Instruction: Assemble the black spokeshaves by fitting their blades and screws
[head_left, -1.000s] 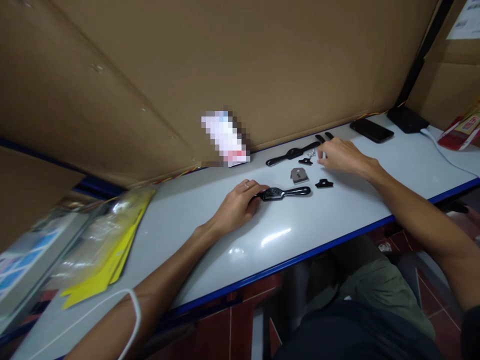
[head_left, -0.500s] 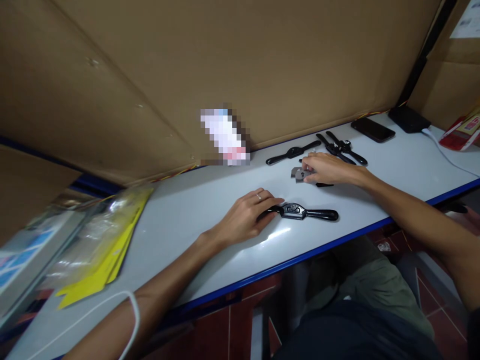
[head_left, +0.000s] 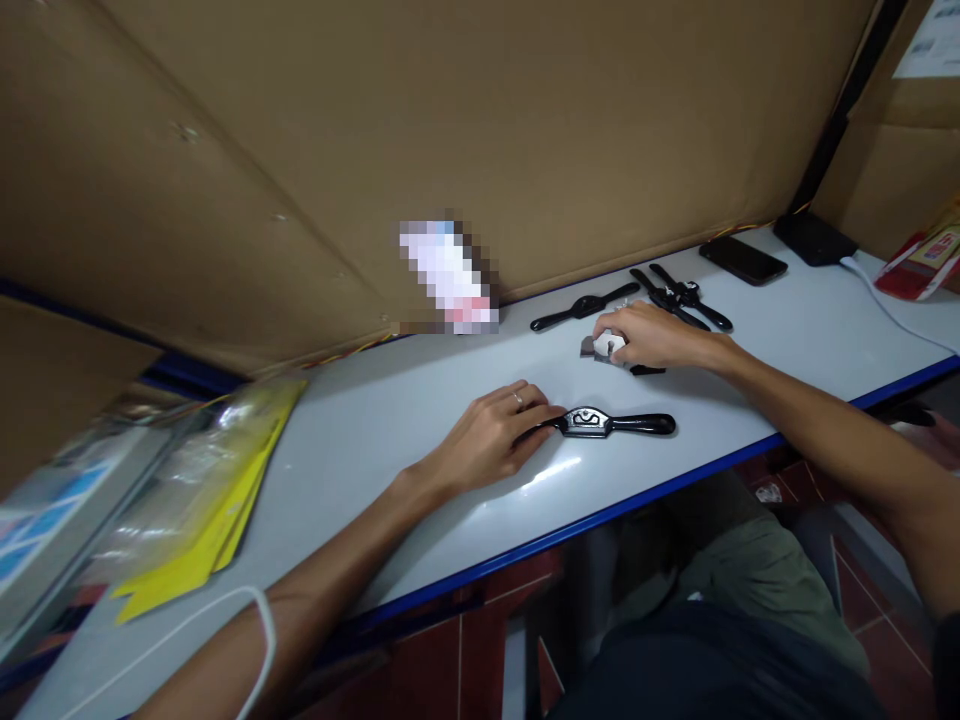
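Far left of the white table (head_left: pixel 390 430), a stack of yellow-backed plastic packets (head_left: pixel 202 500) is seen lying, well apart from the work.

The left hand (head_left: pixel 491 435) is laid flat near the table's middle, fingers curled together over one handle of a black spokeshave body (head_left: pixel 611 423), which is pinned flat near the front edge.

To the right, the right hand (head_left: pixel 652 335) is closed in a pinch on a small grey blade (head_left: pixel 600 346), just behind the spokeshave; a small black clamp piece (head_left: pixel 646 370) is partly hidden under the palm.

Behind it, three more black spokeshave bodies (head_left: pixel 679 297) are lined against the cardboard wall; a dark phone (head_left: pixel 742 260) lies farther right.

Judgement: the blade-fitting step is in hand. The next move would call for the blade to be carried to the held body and seated squarely, the left-hand hold kept firm.
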